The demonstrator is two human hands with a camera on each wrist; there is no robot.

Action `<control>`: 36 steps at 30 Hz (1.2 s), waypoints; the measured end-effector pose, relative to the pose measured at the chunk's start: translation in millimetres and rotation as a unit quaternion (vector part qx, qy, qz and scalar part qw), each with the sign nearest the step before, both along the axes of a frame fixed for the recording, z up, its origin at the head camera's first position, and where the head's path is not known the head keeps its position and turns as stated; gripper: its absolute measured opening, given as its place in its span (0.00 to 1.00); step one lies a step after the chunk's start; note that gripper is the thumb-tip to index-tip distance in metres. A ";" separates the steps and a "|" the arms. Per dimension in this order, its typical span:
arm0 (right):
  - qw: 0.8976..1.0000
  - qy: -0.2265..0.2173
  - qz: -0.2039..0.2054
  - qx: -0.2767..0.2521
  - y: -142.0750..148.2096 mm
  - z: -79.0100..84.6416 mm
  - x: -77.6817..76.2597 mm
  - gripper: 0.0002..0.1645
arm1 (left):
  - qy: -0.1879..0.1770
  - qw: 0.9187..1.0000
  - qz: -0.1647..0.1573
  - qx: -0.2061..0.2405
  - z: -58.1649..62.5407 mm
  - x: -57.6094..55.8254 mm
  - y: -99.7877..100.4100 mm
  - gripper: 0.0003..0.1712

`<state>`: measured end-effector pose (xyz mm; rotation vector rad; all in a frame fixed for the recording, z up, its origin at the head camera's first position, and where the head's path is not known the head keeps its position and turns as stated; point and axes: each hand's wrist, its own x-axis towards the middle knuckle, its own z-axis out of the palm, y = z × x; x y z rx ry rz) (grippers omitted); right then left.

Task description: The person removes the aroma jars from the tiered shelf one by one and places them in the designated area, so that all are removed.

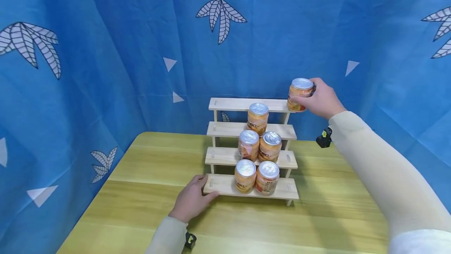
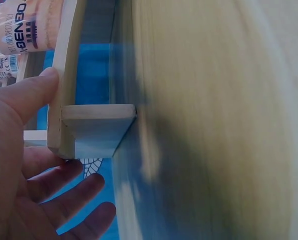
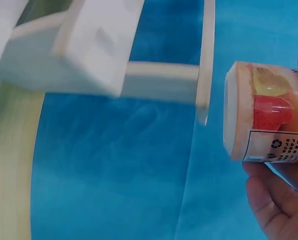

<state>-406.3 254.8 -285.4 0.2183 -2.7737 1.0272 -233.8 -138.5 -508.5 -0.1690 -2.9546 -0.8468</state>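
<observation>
A four-tier wooden display rack (image 1: 220, 185) stands on the table. My left hand (image 1: 192, 199) grips the left end of its lowest step; in the left wrist view the thumb (image 2: 36, 92) lies on one face, the other fingers spread beyond the edge. At the right end of the top step, my right hand (image 1: 325, 99) holds an orange can with a silver lid (image 1: 297, 95) by its sides. The right wrist view shows a gap between the can's base (image 3: 231, 112) and the top board (image 3: 206, 60). Similar cans stand on the lower steps: two at the bottom (image 1: 245, 177), two above (image 1: 248, 147), one higher (image 1: 258, 121).
The rack rests on a yellow wood-grain table (image 1: 158, 160). A blue patterned curtain (image 1: 282, 31) hangs close behind the table and at both sides. A small black device (image 1: 324, 138) sits on the right wrist, another (image 1: 190, 241) on the left.
</observation>
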 end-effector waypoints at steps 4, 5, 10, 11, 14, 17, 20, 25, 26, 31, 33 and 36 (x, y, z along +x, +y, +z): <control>1.000 -0.002 0.000 0.011 15.4 -4.2 6.6 0.65 | 0.004 1.000 0.005 -0.002 -0.6 0.8 -1.2 0.48; 1.000 -0.003 -0.002 0.015 19.0 -5.8 8.5 0.66 | 0.006 1.000 0.005 -0.002 0.0 0.7 -1.2 0.48; 1.000 -0.005 -0.009 0.012 35.3 -18.7 17.9 0.67 | 0.005 1.000 0.002 -0.004 4.7 -1.7 -2.1 0.48; 1.000 -0.004 -0.009 0.010 37.5 -21.1 19.4 0.67 | 0.003 1.000 0.002 -0.004 5.2 -1.8 -2.0 0.48; 1.000 -0.005 -0.006 0.007 41.9 -28.1 21.5 0.68 | -0.004 1.000 0.004 -0.004 5.2 -1.2 -1.2 0.48; 1.000 -0.013 -0.001 0.012 44.8 -37.4 21.6 0.67 | -0.009 1.000 0.008 -0.001 4.3 -0.1 -0.7 0.48; 1.000 -0.027 0.007 0.012 47.8 -49.6 21.4 0.68 | -0.011 1.000 0.011 0.001 3.7 0.5 -0.3 0.48; 0.999 -0.046 0.019 0.016 51.3 -70.8 22.9 0.66 | -0.009 1.000 0.011 -0.003 5.1 -0.1 0.4 0.48; 0.999 -0.047 0.022 0.018 51.6 -74.8 23.3 0.65 | -0.009 1.000 0.010 -0.004 5.2 -0.1 0.4 0.47; 0.998 -0.051 0.033 0.021 51.4 -93.4 24.3 0.61 | -0.013 1.000 0.009 -0.002 5.5 -0.2 0.2 0.48; 0.998 -0.056 0.035 0.018 51.1 -100.3 24.1 0.60 | -0.013 1.000 0.009 -0.003 5.8 -0.7 -0.1 0.48; 0.997 -0.059 0.039 0.018 51.1 -111.8 24.2 0.59 | -0.013 1.000 0.008 -0.010 5.7 -1.1 -0.2 0.48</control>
